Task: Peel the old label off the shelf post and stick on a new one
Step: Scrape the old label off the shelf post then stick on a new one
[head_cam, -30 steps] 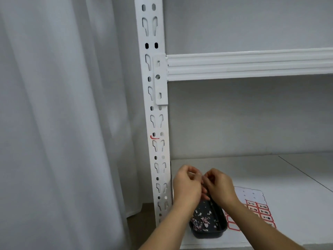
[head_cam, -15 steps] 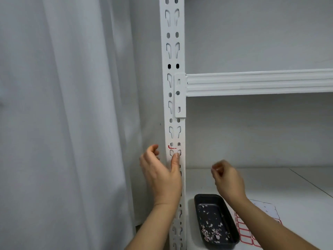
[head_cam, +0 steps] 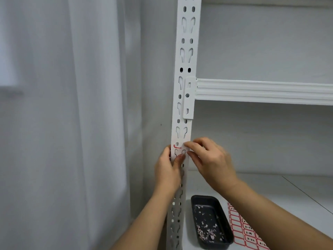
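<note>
Label remnant: thin red corner on white shelf post, mid-height. Left hand grips post from 7 o'clock, thumb on its face. Right hand, from 4 o'clock, fingertips pinching at post's right edge. Open shelf at 3 o'clock.

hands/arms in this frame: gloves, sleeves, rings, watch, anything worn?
Nothing worn that shows. The left hand and right hand are bare, no gloves, and no rings show on the visible fingers. Both forearms are bare down to the frame's bottom edge: no sleeves, watch or wristband in view. The nails look short and unpainted, though the picture is soft there.
</note>
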